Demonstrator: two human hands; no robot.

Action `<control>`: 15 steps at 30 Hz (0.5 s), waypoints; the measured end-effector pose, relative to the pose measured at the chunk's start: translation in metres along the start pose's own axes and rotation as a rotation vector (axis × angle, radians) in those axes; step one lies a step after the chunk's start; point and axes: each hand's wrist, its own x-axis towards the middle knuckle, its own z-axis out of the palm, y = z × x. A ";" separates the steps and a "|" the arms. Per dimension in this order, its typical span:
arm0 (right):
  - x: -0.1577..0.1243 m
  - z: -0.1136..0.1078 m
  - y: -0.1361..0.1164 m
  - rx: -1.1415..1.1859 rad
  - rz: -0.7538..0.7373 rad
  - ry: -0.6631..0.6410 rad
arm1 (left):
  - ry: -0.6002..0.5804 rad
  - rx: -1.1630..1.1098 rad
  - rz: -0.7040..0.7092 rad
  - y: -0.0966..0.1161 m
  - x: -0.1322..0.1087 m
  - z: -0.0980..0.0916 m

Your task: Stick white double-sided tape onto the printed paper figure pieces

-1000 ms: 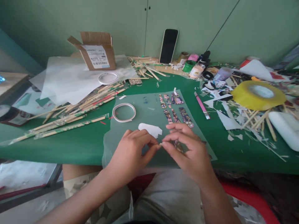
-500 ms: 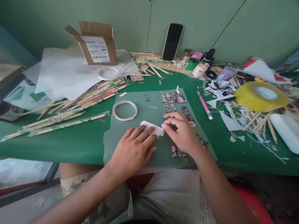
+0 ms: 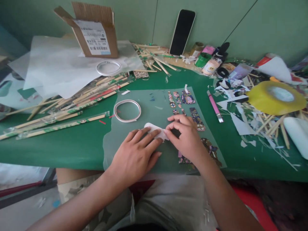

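Observation:
A small white card piece (image 3: 152, 127) with a rounded corner lies on the translucent sheet (image 3: 127, 141). My left hand (image 3: 137, 150) rests flat over it, fingers spread, pressing it down. My right hand (image 3: 185, 136) meets the piece's right end with thumb and forefinger pinched together. Whether they grip its edge or a tiny bit on it, I cannot tell. Left of and beyond the card lies a roll of narrow white tape (image 3: 127, 111). Dark patterned cut-outs (image 3: 197, 118) lie around my right hand, some partly hidden beneath it.
Wrapped chopsticks (image 3: 64, 126) lie at the left, below an open cardboard box (image 3: 96, 38). A phone (image 3: 183, 32) leans on the wall. At the right are a pink-handled cutter (image 3: 214, 104), a yellow tape roll (image 3: 260, 98), paper scraps, small bottles (image 3: 211, 65) and a white block (image 3: 297, 133).
My right hand's pinched fingertips have shifted slightly left, onto the card's right end. My left hand stays on the card. The camera view has tilted down a little.

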 end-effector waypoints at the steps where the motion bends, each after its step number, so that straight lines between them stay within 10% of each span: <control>1: 0.000 0.000 -0.001 -0.001 -0.003 0.000 | 0.000 -0.002 -0.001 0.000 0.000 0.000; 15: 0.004 0.002 0.008 0.049 0.095 0.017 | -0.008 0.026 0.004 0.001 0.001 -0.001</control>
